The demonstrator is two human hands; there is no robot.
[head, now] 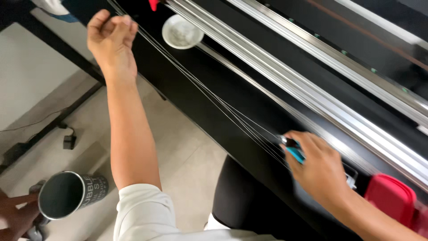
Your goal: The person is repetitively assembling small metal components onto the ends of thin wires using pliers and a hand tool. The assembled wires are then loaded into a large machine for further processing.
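My left hand (111, 38) is raised at the upper left, its fingers pinched on a bundle of thin pale wires (214, 100). The wires run taut and diagonal across the black table (209, 76) down to my right hand (318, 167). My right hand is closed around a small tool with a blue and black handle (294, 151), right where the wires converge. Motion blur hides the tool's tip.
Long silver metal rails (312, 85) cross the table diagonally. A small white round dish (181, 32) sits near the wires at the top. A red box (392, 196) lies at the lower right. A dark mug (69, 194) stands at the lower left, beside another person's hand (15, 214).
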